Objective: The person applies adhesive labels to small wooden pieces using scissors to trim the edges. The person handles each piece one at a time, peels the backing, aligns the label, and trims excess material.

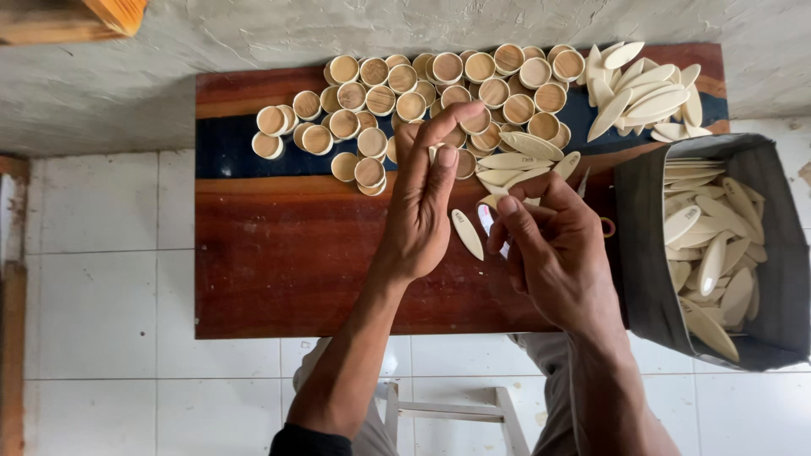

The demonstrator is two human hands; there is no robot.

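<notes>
A pale oval wooden biscuit (467, 234) lies on the reddish wooden board (279, 270), between the two hands near the board's middle. The left hand (425, 203) hovers just left of it, fingers loosely curled with thumb and forefinger raised over the pile of round wooden caps (405, 101); whether it pinches anything cannot be told. The right hand (553, 249) is closed around a few more biscuits and a thin tool whose tip shows above the fingers. Loose biscuits (646, 97) heap at the far right corner. A grey fabric bag (642, 253) of biscuits stands at the board's right edge. The board's near left part stays bare, with white floor tiles (101, 279) around it.
</notes>
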